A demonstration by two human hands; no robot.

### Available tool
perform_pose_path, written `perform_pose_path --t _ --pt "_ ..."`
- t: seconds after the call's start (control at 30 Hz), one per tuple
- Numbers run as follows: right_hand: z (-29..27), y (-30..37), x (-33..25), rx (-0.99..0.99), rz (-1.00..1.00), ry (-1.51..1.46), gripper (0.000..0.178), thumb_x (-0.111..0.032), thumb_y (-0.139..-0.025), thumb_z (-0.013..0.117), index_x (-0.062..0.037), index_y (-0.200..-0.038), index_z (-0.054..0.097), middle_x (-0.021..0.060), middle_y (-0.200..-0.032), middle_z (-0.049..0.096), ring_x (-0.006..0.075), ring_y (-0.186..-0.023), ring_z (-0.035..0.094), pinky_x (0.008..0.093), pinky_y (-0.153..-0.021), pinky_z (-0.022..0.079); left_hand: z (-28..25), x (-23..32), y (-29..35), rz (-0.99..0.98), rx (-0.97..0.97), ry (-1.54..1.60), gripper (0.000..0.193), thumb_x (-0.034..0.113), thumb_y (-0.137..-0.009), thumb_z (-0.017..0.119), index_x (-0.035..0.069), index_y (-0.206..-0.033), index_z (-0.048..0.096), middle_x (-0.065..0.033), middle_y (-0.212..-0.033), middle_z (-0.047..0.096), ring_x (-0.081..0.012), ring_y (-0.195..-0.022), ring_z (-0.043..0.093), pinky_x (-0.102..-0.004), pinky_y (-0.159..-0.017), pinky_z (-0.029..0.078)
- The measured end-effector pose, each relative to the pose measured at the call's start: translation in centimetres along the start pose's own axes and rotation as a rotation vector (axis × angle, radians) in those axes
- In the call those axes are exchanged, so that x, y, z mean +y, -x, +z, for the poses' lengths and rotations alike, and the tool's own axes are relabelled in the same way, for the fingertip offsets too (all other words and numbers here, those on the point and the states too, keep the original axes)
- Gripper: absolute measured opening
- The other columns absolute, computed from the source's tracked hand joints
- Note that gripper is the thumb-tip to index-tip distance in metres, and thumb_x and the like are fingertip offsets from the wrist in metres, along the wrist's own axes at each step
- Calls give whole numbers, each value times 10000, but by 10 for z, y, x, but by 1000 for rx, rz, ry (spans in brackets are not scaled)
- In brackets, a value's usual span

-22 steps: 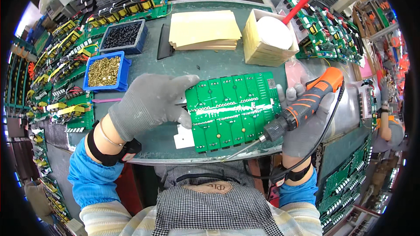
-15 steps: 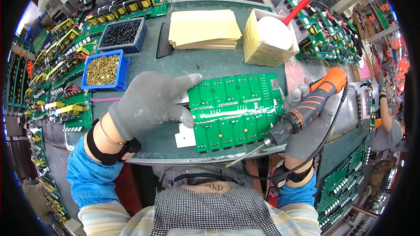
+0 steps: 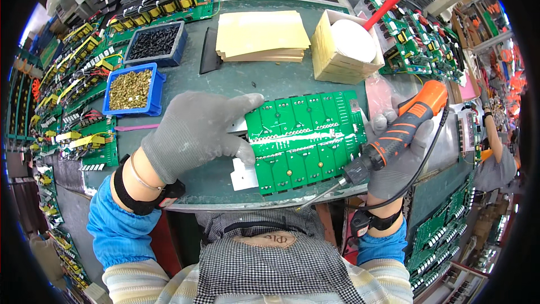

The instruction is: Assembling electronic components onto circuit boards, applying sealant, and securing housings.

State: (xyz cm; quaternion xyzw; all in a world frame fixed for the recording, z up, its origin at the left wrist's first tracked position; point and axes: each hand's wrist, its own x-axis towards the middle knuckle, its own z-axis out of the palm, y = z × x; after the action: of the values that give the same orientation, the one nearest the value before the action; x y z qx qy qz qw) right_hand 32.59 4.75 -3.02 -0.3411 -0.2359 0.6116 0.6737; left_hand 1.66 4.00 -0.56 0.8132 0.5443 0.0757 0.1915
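Observation:
A green circuit board (image 3: 304, 141) lies across the front of the bench, slightly tilted to one side. My gloved left hand (image 3: 191, 132) grips its left edge, forefinger at the far corner and thumb lower down. Two brass-coloured screws (image 3: 289, 173) stand in the board's near half. My gloved right hand (image 3: 391, 177) is wrapped round an orange and black electric screwdriver (image 3: 396, 135), close to the board's right edge. Its long bit points down and left, past the board's near edge and touching no screw. A white piece (image 3: 243, 175) sticks out beneath the board's left side.
A blue bin of brass screws (image 3: 130, 91) and a bin of black parts (image 3: 156, 44) stand at left. Behind the board are yellow sheets (image 3: 261, 34) and a box with a white roll (image 3: 346, 48). Populated boards (image 3: 419, 45) crowd both sides. The screwdriver's cable (image 3: 430, 157) loops at right.
The board and my left hand have shifted slightly to the right. The screwdriver's bit tip has moved a little right and stays off the board.

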Motion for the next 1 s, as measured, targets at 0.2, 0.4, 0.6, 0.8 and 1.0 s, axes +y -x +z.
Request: perform_pose_path --t 0.2,0.4,0.6,0.8,1.0 --pt "2 1 2 2 -1 -18 661 -547 -928 591 32 -1235 505 106 -912 645 233 -794 635 393 -781 558 4 -3 3 14 42 2 882 604 -551 776 137 -1279 606 -164 -839 671 -362 -787 661 -413 -654 501" --pt "3 0 -1 24 0 7 666 -545 -922 599 31 -1245 507 110 -926 645 232 -813 638 427 -827 558 2 0 0 -19 -4 -5 914 612 -537 772 134 -1296 593 -166 -845 667 -367 -795 658 -413 -658 501" --pt "15 8 -58 -399 -144 -287 791 -622 -881 605 2 -1342 452 114 -1025 614 259 -871 611 473 -920 488 -1 -1 0 43 -12 5 935 584 -584 780 99 -1349 549 -193 -939 666 -363 -875 661 -412 -722 502" --pt "63 9 -59 -503 -408 -82 837 -626 -791 710 37 -1255 494 109 -1034 602 217 -953 573 401 -959 460 1 -8 2 67 10 131 891 593 -679 753 68 -1365 530 -197 -930 667 -354 -870 667 -390 -770 504" --pt "81 -17 -24 -577 -460 -85 631 -440 -921 639 -22 -1348 436 120 -989 638 241 -851 657 413 -797 554 4 3 7 -6 83 148 793 552 -724 753 66 -1325 576 -170 -831 652 -328 -790 655 -380 -728 491"
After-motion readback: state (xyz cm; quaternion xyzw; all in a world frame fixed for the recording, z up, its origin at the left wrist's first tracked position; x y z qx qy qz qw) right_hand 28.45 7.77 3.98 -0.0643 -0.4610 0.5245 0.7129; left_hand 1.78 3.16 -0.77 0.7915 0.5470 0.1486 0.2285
